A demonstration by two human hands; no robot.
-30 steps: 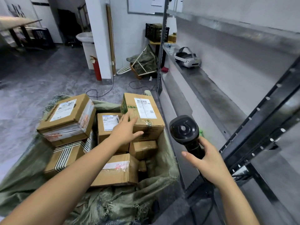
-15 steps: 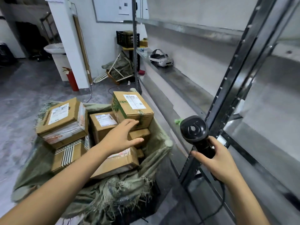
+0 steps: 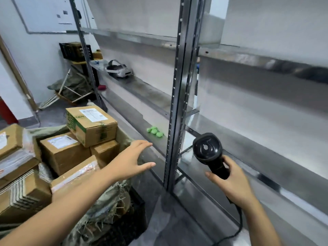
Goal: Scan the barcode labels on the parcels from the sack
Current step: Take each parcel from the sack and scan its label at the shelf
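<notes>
both hands (image 3: pixel 131 161) now off parcels (image 3: pixel 91 125)

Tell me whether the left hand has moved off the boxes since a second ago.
Yes. The left hand has left the boxes and moved right, toward the shelf post.

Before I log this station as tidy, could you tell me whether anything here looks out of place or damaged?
Two things stand out. A small green clump lies loose on the lower metal shelf, unlike the parcels. The sack has a frayed, ragged rim near the left hand. The boxes look intact.
</notes>
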